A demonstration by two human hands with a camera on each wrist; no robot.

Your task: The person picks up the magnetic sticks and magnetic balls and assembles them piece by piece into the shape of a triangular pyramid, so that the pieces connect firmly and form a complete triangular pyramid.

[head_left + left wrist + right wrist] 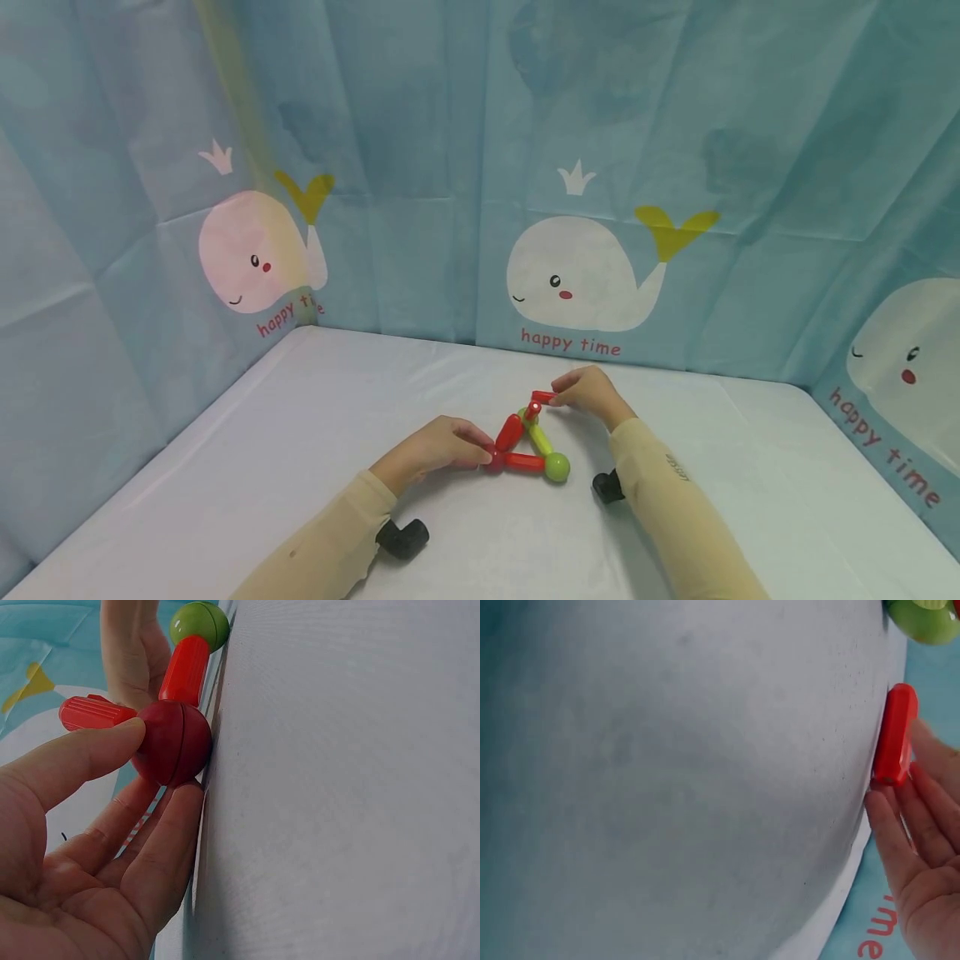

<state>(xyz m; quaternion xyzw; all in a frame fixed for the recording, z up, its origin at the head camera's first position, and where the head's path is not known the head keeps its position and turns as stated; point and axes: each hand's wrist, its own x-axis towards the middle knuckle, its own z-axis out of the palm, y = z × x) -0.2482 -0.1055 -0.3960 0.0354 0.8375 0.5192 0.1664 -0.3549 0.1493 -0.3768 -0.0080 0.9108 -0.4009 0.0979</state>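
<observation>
A triangle of toy balls and rods lies on the table. My left hand (442, 446) pinches its dark red ball (176, 742) between thumb and fingers. From that ball, one red rod (523, 462) runs to a green ball (557, 467) and another red rod (510, 433) runs to a farther green ball (922, 621). A yellow-green rod (541, 439) links both green balls. A short red rod (533, 409) sticks up at the far corner. Beyond it, my right hand (592, 393) holds a loose red rod (895, 735) by its end, thumb along its side.
The table (480, 550) has a white cover. Behind and beside it hangs a blue curtain (420, 167) printed with whales. Black wrist devices (405, 539) sit under both sleeved forearms, close to the tabletop.
</observation>
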